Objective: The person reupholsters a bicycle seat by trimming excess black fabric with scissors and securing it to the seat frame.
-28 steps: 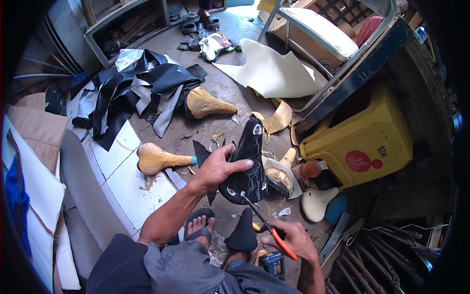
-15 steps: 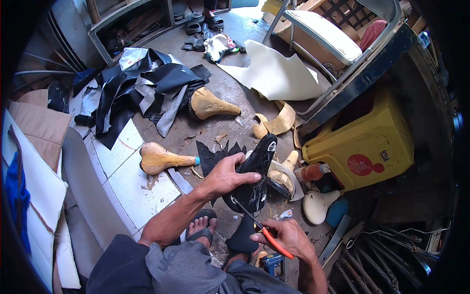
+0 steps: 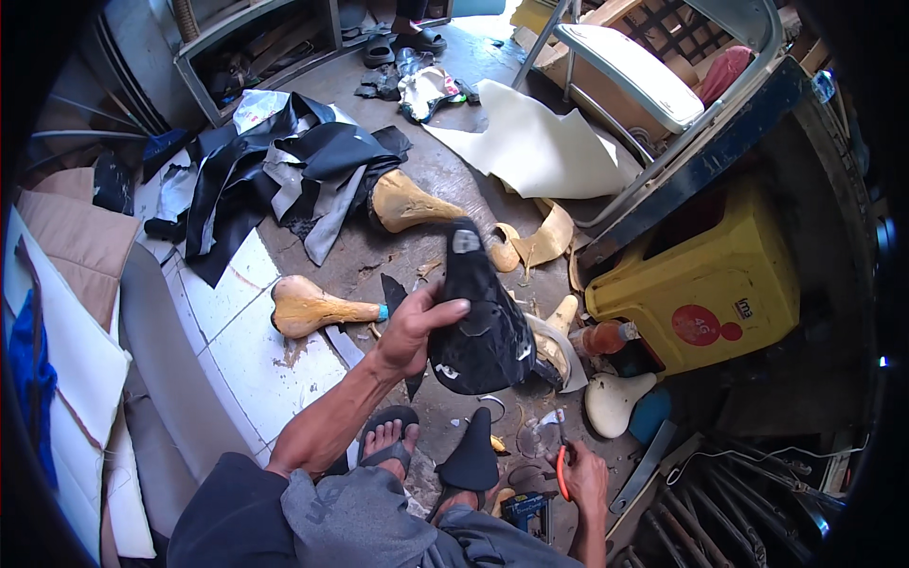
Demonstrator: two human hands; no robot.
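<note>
The black bicycle saddle base (image 3: 481, 331) hangs tilted in front of me, its narrow end up and its scuffed underside showing. My left hand (image 3: 415, 329) grips its left edge, thumb across the face. Down to the right, apart from the base, my right hand (image 3: 584, 478) is closed on orange-handled pliers (image 3: 564, 471), whose thin metal nose points up. A black bicycle saddle (image 3: 470, 459) lies on the floor between my feet. Behind the held base, partly hidden by it, is a cream saddle foam (image 3: 561, 320).
Bare saddle foams (image 3: 317, 308) lie at left and by the black sheet scraps (image 3: 294, 161). A cream sheet (image 3: 530, 142) lies farther back. At right are a yellow plastic stool (image 3: 701, 284), a bottle (image 3: 606, 336) and metal rods (image 3: 748, 511). A blue staple gun (image 3: 526, 514) lies low.
The pliers have come away from the saddle base as my right hand moved right and down. My left hand has turned the base more upright and face-on.
</note>
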